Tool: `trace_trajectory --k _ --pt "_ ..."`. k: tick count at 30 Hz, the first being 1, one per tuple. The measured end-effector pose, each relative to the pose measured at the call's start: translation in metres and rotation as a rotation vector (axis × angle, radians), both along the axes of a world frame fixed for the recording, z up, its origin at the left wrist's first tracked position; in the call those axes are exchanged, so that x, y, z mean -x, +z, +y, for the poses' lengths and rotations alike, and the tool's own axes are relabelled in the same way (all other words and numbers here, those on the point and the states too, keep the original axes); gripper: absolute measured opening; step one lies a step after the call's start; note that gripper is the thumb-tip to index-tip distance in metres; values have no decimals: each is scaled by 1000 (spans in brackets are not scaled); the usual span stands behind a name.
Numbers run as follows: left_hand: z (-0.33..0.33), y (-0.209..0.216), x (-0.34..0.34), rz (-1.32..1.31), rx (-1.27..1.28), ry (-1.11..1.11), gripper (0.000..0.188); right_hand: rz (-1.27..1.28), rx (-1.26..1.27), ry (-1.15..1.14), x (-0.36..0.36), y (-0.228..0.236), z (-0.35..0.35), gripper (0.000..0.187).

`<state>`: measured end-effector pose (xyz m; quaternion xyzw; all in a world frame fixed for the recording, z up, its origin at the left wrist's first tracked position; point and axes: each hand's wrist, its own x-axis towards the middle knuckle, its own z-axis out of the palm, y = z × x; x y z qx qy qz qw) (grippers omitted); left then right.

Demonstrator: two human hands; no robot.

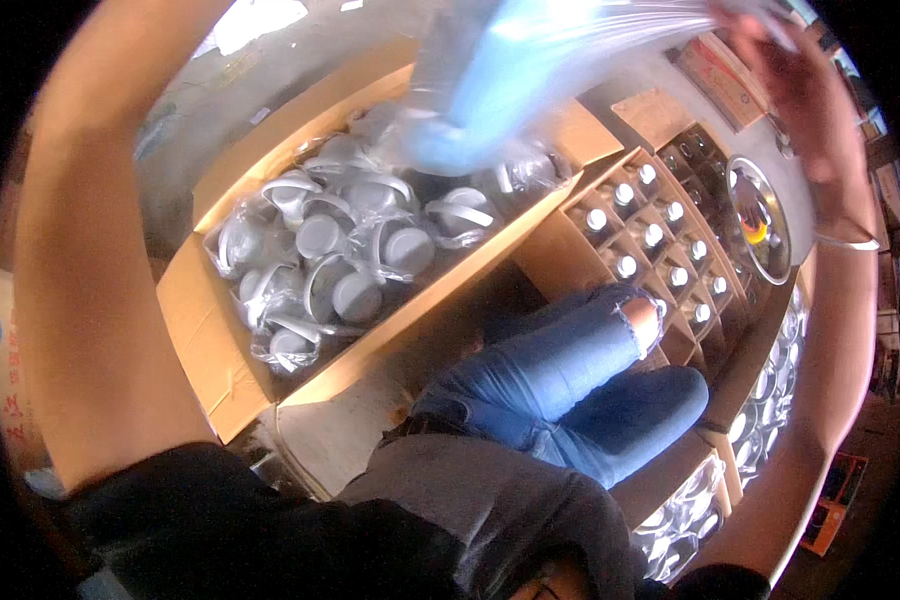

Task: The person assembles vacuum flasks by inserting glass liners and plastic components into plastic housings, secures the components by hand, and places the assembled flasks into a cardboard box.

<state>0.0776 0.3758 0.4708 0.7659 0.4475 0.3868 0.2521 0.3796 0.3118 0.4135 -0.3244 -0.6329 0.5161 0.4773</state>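
My raised right hand is closed on the gathered edge of a clear plastic bag at the top right; motion blurs the fingers. Stretched across the top, the bag has something light blue and smeared inside or behind it. My left forearm rises along the left side and passes out at the top edge, so that hand is out of sight. Under the bag stands an open cardboard box of grey lids with loop handles, several of them wrapped in clear plastic.
To the right, a divided carton holds several bottles with white caps. Beyond it is a round metal bowl with something orange inside. More glassware fills boxes at the lower right. My jeans-clad legs are between the boxes.
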Motion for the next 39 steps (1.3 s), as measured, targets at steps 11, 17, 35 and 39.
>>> trace_trajectory --k 11,17,35,39 --pt "-49 -152 124 -383 202 136 23 -295 116 259 58 -122 -18 27" --pt "-35 -157 138 -453 175 198 21 -498 31 303 72 -143 -10 28" --pt "-38 -291 128 214 360 -45 16 -661 -90 283 74 -241 -37 22" --pt "-40 -377 144 540 325 -110 28 -601 -162 341 50 -341 -54 22"
